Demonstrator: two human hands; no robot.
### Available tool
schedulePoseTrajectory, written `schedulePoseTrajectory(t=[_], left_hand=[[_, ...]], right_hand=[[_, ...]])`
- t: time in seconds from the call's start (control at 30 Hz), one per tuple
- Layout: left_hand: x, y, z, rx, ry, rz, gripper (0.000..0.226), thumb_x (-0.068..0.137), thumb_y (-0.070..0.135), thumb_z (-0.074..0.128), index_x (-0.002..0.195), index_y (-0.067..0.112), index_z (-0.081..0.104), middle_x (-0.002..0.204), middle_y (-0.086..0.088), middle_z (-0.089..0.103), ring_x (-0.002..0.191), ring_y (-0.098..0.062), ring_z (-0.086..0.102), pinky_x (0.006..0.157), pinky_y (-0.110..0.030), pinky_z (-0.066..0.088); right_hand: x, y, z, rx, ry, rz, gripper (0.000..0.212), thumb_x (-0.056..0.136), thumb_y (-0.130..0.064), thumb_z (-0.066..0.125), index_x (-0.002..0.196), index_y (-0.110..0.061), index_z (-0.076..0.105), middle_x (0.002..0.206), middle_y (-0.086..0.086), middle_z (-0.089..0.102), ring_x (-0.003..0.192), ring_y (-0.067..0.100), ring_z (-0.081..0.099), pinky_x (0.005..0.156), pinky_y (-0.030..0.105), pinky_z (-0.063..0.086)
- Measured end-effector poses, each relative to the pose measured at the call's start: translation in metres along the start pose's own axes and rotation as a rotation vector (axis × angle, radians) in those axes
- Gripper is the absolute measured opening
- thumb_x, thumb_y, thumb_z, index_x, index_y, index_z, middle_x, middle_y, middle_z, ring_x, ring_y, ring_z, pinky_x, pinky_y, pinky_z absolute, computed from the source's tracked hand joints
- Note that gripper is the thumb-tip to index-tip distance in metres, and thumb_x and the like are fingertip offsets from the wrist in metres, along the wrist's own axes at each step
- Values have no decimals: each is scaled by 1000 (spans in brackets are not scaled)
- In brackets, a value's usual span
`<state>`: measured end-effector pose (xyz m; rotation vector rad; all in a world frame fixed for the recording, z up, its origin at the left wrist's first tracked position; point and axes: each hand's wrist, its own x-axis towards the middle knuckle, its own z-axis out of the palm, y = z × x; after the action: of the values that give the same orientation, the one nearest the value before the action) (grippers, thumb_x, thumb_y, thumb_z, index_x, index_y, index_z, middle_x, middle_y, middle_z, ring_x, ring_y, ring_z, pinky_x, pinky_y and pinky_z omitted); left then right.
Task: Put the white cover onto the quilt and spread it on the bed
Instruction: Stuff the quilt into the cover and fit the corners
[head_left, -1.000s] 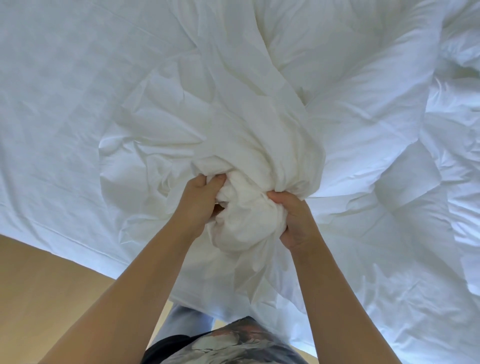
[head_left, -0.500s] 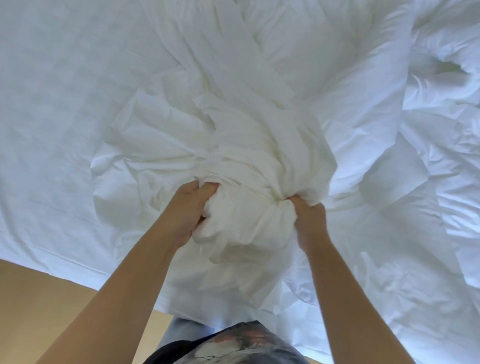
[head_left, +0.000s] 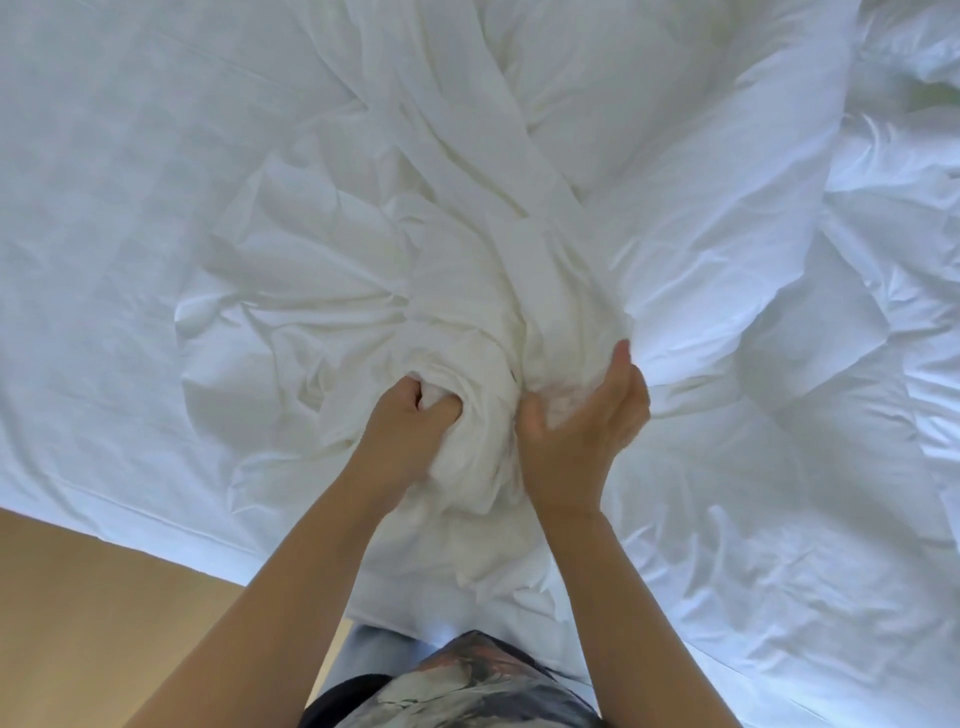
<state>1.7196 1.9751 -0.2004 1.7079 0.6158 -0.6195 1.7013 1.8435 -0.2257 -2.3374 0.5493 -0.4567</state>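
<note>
Left hand (head_left: 410, 431) and right hand (head_left: 582, 426) have fingers (head_left: 415, 396) curled into the bunched white cover (head_left: 467, 291) at 6 o'clock on the bed (head_left: 104, 208) (quilt (head_left: 753, 312) at 3), and I reckon uneven tugging could twist it.

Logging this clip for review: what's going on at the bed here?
A person stands at the bed edge with the white cover bunched up. The left hand grips a fistful of it; the right hand clasps the bundle between thumb and fingers. The puffy quilt lies crumpled to the right, not yet spread.
</note>
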Motion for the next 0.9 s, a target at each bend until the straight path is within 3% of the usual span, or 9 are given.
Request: schedulePoseTrajectory(t=[0.1, 0.23, 0.33, 0.4, 0.53, 0.6, 0.73, 0.8, 0.9], left_hand=[[5, 2, -2, -3, 78, 57, 30, 85, 25, 60, 94, -3, 62, 87, -23, 64, 73, -29, 60, 70, -44, 52], [6, 0, -14, -49, 22, 124, 43, 89, 31, 60, 75, -10, 56, 70, -10, 50, 65, -23, 44, 62, -36, 36], [10, -4, -21, -132, -18, 119, 49, 91, 37, 58, 78, -11, 56, 76, -9, 50, 69, -22, 44, 64, -35, 33], [11, -2, -25, -158, -50, 109, 53, 90, 42, 58, 81, -10, 58, 78, -9, 49, 71, -22, 42, 65, -35, 32], [14, 6, -29, -75, -191, 153, 56, 87, 51, 58, 76, -4, 56, 72, -9, 43, 66, -22, 39, 62, -33, 33], [16, 10, -31, -28, -240, 144, 50, 91, 45, 53, 76, -2, 54, 68, -10, 42, 64, -23, 40, 60, -32, 39], [17, 15, -38, 48, -352, 114, 51, 92, 42, 52, 80, -7, 57, 67, -9, 55, 67, -23, 55, 72, -37, 56], [18, 19, -41, 85, -388, 120, 51, 93, 40, 51, 79, -8, 57, 69, -8, 56, 67, -20, 58, 72, -33, 57], [21, 28, -43, 77, -387, 157, 44, 94, 36, 51, 85, -6, 61, 69, -6, 61, 66, -14, 61, 68, -27, 57]], right_hand=[[-23, -12, 1, 21, -83, -424, 53, 76, -27, 58, 124, -9, 42, 121, 11, 41, 111, 27, 41, 101, 35, 34], [-18, -17, 5, 62, -417, -194, 37, 89, -41, 44, 95, -8, 59, 92, 1, 56, 88, 17, 52, 79, 35, 47], [-5, -21, 5, 149, -390, -121, 21, 94, -26, 48, 76, -16, 51, 74, -10, 48, 71, 9, 46, 69, 22, 40], [1, -27, 1, 267, -380, 38, 23, 96, -22, 49, 74, -16, 49, 69, -10, 48, 64, 2, 45, 64, 13, 38], [20, -37, 1, 352, -315, 248, 29, 98, -21, 47, 69, -19, 45, 64, -9, 45, 56, -3, 43, 60, 11, 38], [30, -43, 7, 305, -320, 221, 29, 98, -24, 46, 69, -23, 42, 67, -9, 47, 61, -2, 45, 63, 13, 39], [48, -53, 16, 80, -397, -40, 25, 99, -23, 45, 75, -16, 44, 67, -13, 45, 67, 10, 45, 66, 21, 31], [63, -59, 19, -28, -468, -90, 24, 100, -28, 41, 80, -15, 44, 67, -12, 44, 62, 5, 41, 60, 21, 24], [80, -64, 26, -47, -443, -131, 24, 100, -27, 42, 81, -13, 44, 71, -6, 47, 65, 10, 41, 61, 19, 30]])
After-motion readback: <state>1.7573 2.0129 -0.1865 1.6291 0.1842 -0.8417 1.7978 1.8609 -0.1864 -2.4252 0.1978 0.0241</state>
